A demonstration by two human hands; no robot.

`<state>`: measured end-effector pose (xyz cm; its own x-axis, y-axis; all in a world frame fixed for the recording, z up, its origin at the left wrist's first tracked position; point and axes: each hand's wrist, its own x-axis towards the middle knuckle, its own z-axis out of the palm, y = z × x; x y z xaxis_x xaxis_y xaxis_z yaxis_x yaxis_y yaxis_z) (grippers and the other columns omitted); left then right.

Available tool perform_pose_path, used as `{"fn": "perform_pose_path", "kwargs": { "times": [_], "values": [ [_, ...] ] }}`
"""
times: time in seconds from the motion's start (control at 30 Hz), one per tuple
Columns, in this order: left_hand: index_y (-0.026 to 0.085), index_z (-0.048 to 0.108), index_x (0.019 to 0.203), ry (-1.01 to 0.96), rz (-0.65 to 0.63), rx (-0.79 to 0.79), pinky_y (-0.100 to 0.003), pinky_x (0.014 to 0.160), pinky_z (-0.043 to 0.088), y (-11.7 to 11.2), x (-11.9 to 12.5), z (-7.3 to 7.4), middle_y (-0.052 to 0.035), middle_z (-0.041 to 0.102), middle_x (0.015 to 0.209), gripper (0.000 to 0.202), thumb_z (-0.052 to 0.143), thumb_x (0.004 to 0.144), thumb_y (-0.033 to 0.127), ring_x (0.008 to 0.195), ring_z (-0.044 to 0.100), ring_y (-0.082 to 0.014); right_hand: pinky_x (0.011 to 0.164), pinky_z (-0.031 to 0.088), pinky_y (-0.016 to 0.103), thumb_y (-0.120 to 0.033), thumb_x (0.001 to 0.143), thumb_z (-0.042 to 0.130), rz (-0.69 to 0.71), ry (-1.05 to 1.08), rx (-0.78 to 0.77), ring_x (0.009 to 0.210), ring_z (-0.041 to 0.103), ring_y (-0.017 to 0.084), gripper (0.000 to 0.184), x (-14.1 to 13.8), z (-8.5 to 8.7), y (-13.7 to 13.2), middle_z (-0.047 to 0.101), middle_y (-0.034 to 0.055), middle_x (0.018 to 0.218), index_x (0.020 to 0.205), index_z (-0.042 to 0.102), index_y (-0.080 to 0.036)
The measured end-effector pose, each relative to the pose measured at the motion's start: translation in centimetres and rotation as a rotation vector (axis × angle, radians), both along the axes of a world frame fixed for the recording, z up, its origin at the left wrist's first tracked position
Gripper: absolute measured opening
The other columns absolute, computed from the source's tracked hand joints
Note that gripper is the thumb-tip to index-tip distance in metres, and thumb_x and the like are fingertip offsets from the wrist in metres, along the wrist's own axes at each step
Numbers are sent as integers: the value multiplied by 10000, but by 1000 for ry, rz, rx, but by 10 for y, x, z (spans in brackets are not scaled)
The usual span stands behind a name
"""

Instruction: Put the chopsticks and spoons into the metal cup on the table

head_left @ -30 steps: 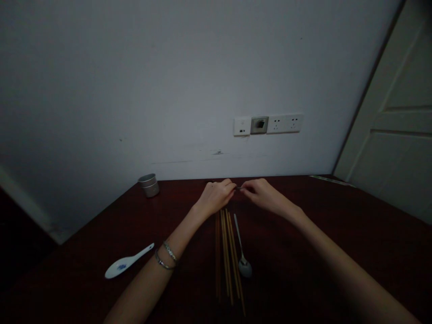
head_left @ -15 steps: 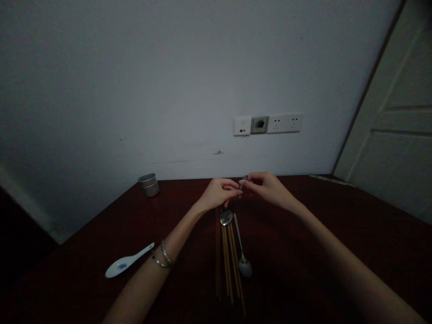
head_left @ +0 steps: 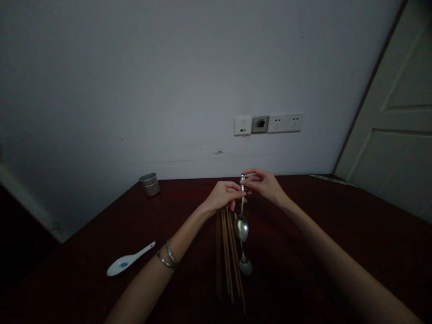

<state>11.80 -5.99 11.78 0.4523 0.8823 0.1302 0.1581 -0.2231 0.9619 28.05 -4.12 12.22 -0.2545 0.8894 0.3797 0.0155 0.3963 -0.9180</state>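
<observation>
My right hand (head_left: 265, 184) pinches the top of a metal spoon (head_left: 241, 225), which hangs bowl-down above the dark red table (head_left: 320, 234). My left hand (head_left: 224, 195), with bracelets on its wrist, has its fingers curled against the spoon's handle just below the right hand. Under them lie several wooden chopsticks (head_left: 227, 258) side by side, pointing toward me. A second metal spoon (head_left: 245, 265) lies flat to the right of the chopsticks, its bowl toward me.
A white ceramic spoon with blue pattern (head_left: 126, 261) lies at the left on the table. A small metal cup (head_left: 149, 184) stands at the back left by the wall. Wall sockets (head_left: 270, 123) sit above the table; a door (head_left: 394, 135) is at the right.
Both hands were pinched together low over the chopstick tips. A metal spoon has since been lifted and turned, and now hangs upright, bowl down, from my right hand.
</observation>
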Motion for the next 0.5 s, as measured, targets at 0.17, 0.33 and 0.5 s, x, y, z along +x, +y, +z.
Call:
{"fn": "perform_pose_path", "kwargs": {
  "times": [0.17, 0.33, 0.5],
  "values": [
    [138, 618, 805, 13, 20, 6, -174, 343, 266, 7, 0, -9, -70, 653, 721, 225, 582, 718, 342, 360, 472, -40, 467, 478, 213, -340, 584, 693, -36, 23, -39, 466, 543, 82, 338, 1, -12, 10, 616, -7, 591, 831, 566, -147],
    [122, 607, 778, -12, 107, 30, -167, 333, 280, 30, -15, -25, -75, 652, 699, 294, 546, 735, 406, 355, 457, -42, 460, 489, 202, -279, 560, 726, -81, 60, -195, 457, 550, 82, 299, 3, -35, 25, 608, -12, 538, 788, 596, -136],
    [103, 591, 788, -21, 328, -62, -152, 338, 278, 58, -40, -52, -55, 638, 631, 302, 531, 745, 396, 350, 435, -36, 408, 459, 151, -189, 576, 729, -110, 35, -431, 400, 515, 45, 233, 4, -61, 34, 607, -13, 528, 765, 616, -116]
  ]
}}
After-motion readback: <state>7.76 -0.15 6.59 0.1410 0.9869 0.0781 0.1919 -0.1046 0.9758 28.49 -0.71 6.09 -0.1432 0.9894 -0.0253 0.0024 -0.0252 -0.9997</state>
